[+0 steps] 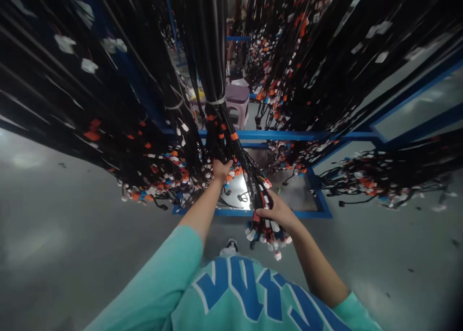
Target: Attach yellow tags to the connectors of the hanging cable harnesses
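Note:
A thick bundle of black wire harnesses (213, 56) hangs in front of me, bound with a pale tie (216, 101). Below the tie it splits into branches with orange tape bands. My left hand (221, 169) is closed on the lower wires of this bundle; its thumb shows and its fingers are mostly hidden. One branch of the wire harness (253, 174) slants down to the right, toward me. My right hand (277, 210) is wrapped round it near its end, just above a cluster of white, red and blue connectors (271, 234).
More harness bundles hang close on the left (144, 128) and right (289, 104). A blue metal rack has a crossbar (307, 135) behind my hands and a low base frame (307, 214). Behind the crossbar stands a purple plastic stool (237, 94). Grey floor (54, 254) lies around.

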{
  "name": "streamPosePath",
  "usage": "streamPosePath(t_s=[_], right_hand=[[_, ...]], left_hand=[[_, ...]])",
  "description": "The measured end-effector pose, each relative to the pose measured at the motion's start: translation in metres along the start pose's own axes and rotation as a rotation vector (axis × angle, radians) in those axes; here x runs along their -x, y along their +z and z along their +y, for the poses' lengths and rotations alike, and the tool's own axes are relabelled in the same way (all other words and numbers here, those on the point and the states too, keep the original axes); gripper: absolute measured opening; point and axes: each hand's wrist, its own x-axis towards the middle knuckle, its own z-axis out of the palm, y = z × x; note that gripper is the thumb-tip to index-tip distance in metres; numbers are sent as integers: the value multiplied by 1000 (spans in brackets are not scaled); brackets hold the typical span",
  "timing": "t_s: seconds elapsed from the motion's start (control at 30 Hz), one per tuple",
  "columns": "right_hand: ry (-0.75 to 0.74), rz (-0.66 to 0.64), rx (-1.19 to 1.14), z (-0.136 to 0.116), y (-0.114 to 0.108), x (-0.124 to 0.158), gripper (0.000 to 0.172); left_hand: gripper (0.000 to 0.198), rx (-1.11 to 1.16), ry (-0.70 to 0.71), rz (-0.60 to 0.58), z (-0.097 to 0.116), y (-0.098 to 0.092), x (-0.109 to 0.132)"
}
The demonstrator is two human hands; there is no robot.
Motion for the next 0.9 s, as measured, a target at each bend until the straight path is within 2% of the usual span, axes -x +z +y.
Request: streamPosePath(t_s=[0.1,0.23,0.33,0.47,0.57,0.7,0.8,0.9], right_hand=[[-21,-20,36,5,-13,-5,61],[-36,-32,117,12,-31,-20,64],[-69,-8,206,20,-41,-37,67],[-97,33,266,34,-42,-63,70],[-99,41,276,46,-33,-81,68],[-100,76,270,61,-8,-98,65],[-186,151,307,64,15,-95,63],[-359,340,337,57,37,-70,60]], left_hand=[[46,-38,-21,101,0,11,-15],[39,-76,-35,86,-7,2,-20],[34,-57,-40,18,-14,-12,0],[30,70,-76,-123,-18,-33,42],[31,222,-150,-291,-13,-48,71],[42,412,-270,-474,-2,-61,102],[42,547,-313,-529,9,-64,120],[29,671,-367,-525,22,-64,135]])
